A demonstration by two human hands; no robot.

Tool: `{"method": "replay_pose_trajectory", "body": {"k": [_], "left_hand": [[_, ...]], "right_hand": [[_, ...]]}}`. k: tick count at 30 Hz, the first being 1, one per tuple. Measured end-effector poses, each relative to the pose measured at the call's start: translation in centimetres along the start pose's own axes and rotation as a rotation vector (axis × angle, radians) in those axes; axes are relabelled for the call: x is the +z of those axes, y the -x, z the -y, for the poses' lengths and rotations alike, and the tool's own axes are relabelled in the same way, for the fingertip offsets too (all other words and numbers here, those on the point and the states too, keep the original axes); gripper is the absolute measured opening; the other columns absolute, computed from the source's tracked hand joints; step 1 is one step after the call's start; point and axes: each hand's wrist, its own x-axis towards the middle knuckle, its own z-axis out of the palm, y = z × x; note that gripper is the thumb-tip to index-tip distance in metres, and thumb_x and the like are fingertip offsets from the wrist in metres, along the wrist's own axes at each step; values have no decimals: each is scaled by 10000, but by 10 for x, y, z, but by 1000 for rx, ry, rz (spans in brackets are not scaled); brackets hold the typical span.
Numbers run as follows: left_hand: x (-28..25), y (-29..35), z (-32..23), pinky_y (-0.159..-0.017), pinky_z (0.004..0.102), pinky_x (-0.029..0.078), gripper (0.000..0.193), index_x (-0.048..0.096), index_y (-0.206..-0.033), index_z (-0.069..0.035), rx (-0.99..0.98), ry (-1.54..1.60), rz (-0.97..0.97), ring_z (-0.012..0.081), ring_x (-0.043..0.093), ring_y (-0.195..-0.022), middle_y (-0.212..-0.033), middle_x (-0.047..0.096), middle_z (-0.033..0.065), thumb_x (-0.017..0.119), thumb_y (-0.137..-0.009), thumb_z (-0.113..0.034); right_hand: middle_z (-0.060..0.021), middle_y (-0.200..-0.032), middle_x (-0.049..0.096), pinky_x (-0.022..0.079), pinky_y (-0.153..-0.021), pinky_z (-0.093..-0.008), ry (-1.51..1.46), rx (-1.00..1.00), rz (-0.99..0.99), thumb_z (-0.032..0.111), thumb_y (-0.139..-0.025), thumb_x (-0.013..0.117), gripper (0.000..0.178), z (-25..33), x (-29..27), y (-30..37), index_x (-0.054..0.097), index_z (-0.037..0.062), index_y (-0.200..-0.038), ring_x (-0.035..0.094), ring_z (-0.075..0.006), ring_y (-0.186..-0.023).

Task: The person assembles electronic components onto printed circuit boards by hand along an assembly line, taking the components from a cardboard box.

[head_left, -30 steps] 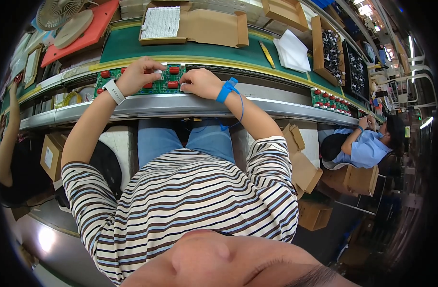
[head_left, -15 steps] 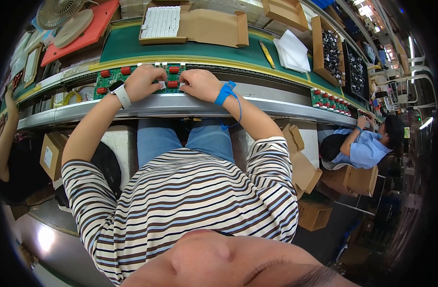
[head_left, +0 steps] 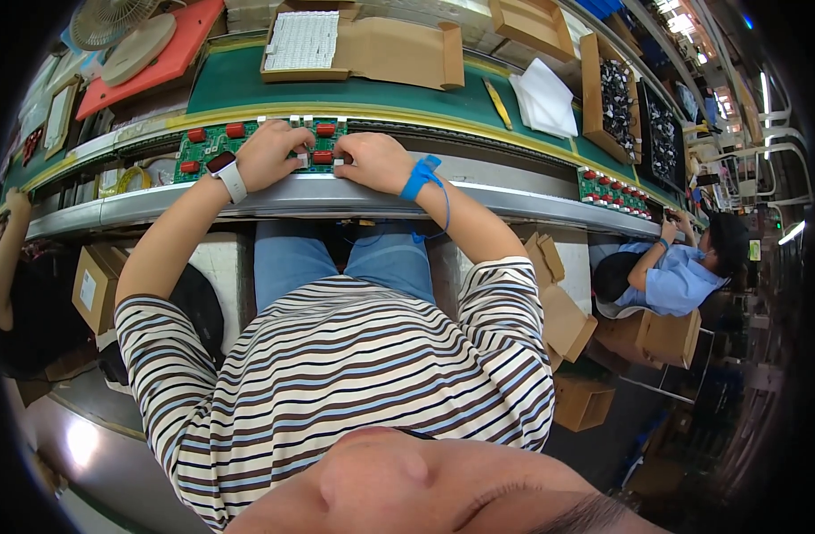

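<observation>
A green circuit board (head_left: 213,142) with red block-shaped parts and white connectors lies on the rail in front of me. My left hand (head_left: 275,155) rests over its middle, thumb and fingers closed on a small white connector (head_left: 302,161) near the board's front edge. At the board's right end, my right hand (head_left: 378,164) pinches another white connector (head_left: 339,161), mostly covered by the fingertips. The left wrist wears a white watch (head_left: 227,172); around the right one is a blue wrist strap (head_left: 420,176) with a coiled cord.
Beyond the rail, a green worktop (head_left: 372,98) bears a carton of white parts (head_left: 300,40), a yellow-handled tool (head_left: 496,102), white sheets (head_left: 543,98) and a box of dark parts (head_left: 614,111). Another board (head_left: 614,191) lies along the rail to the right, near a co-worker (head_left: 679,276).
My hands stay at the same connectors, with only a slight turn of the left wrist. At the far left, another person's arm has come down.
</observation>
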Motion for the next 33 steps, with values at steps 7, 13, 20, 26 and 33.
{"method": "replay_pose_trajectory", "body": {"k": [7, 13, 20, 26, 33], "left_hand": [[0, 3, -2, -775, 349, 386, 288, 543, -954, -81, 3, -19, 6, 236, 519, -824, -772, 606, 42, 630, -680, -59], [-3, 9, -6, -788, 369, 408, 382, 551, -1045, -117, -67, -32, 11, 261, 530, -832, -843, 598, 64, 624, -672, -78], [-72, 58, 37, -856, 362, 398, 412, 493, -1147, -53, -231, 57, -332, 332, 494, -1010, -1108, 525, 161, 609, -773, -182], [-54, 137, 124, -803, 371, 422, 617, 363, -1261, -29, -855, 12, -306, 360, 558, -897, -954, 589, 218, 392, -863, -499], [-46, 117, 88, -728, 386, 442, 600, 343, -1278, -44, -781, 98, -248, 363, 589, -829, -881, 608, 222, 397, -867, -478]], "right_hand": [[-119, -742, 610, 464, -627, -322, -167, 71, -9, 244, -703, 659, 296, -7, -26, -12, 583, 15, -875, 591, -245, -687], [-102, -741, 622, 473, -629, -293, -189, 94, -32, 241, -719, 662, 300, -19, -44, -52, 592, 6, -892, 597, -196, -677], [-119, -811, 642, 478, -667, -319, -198, 167, -160, 261, -705, 634, 304, -85, -58, -124, 625, 14, -883, 606, -240, -717], [-72, -815, 608, 462, -584, -285, -305, 386, -201, 272, -749, 641, 485, -145, -43, -184, 490, 11, -1129, 560, -142, -676], [-106, -855, 604, 474, -550, -303, -500, 477, -90, 336, -703, 675, 686, -140, -47, -207, 389, 52, -1258, 569, -177, -638]]}}
